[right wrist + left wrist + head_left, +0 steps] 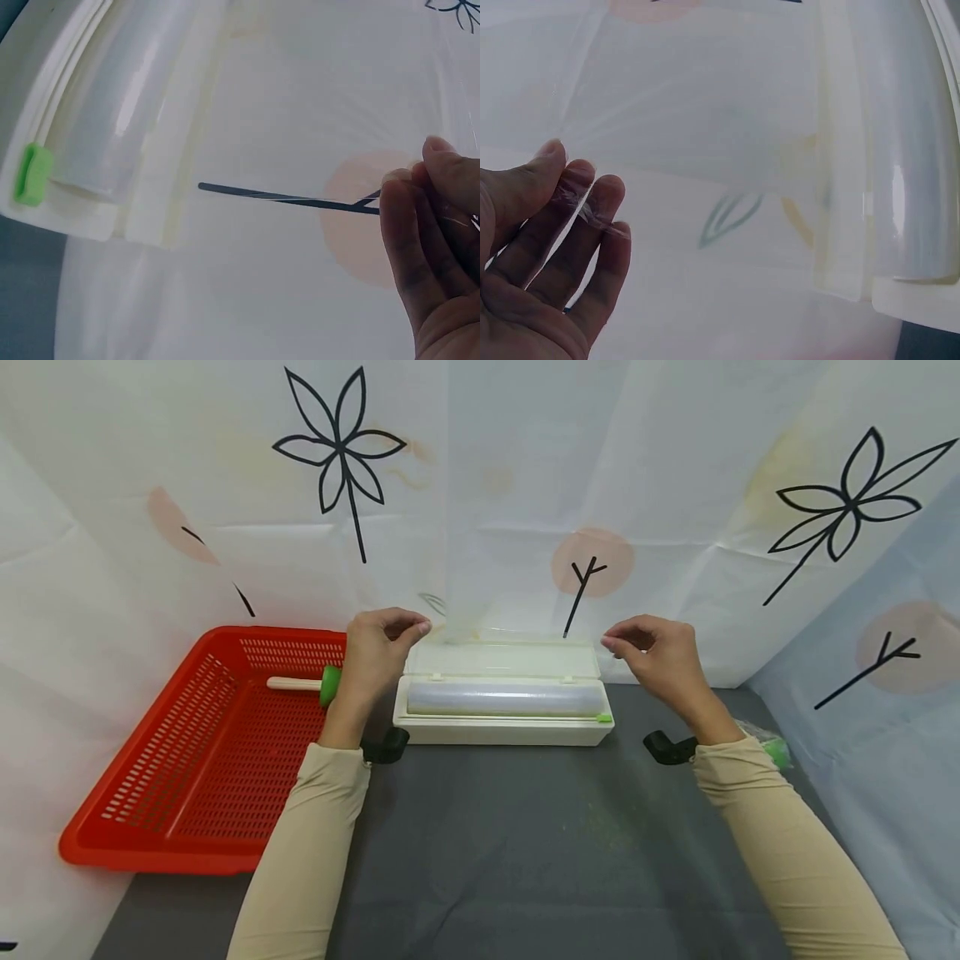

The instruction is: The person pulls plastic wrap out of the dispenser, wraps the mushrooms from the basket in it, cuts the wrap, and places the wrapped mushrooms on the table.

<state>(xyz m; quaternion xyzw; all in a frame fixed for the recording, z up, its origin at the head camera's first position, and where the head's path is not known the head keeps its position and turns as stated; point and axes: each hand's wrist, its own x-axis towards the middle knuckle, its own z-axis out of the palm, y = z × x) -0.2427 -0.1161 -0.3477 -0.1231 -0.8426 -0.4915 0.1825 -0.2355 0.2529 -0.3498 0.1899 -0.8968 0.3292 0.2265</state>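
Note:
A white cling film dispenser (pixel 502 732) stands on the table with its lid (pixel 510 660) raised at the back. A roll of clear film (pixel 502 697) lies inside, and a green slide cutter (pixel 34 176) sits at the right end of the front rail. Beyond the box, at its left, my left hand (pixel 375 652) pinches a crumpled corner of the cling film (pixel 592 214) between thumb and fingertips. My right hand (pixel 660 656), at the far right, pinches the film's other side. Between the hands the transparent sheet is hard to make out.
To the left stands a red perforated basket (pixel 82 839), with a pale stick with a green head (pixel 330 685) in it. Behind my right wrist lies a green item in clear plastic (pixel 776 750). A printed white sheet (pixel 502 485) hangs behind the grey table (pixel 510 843).

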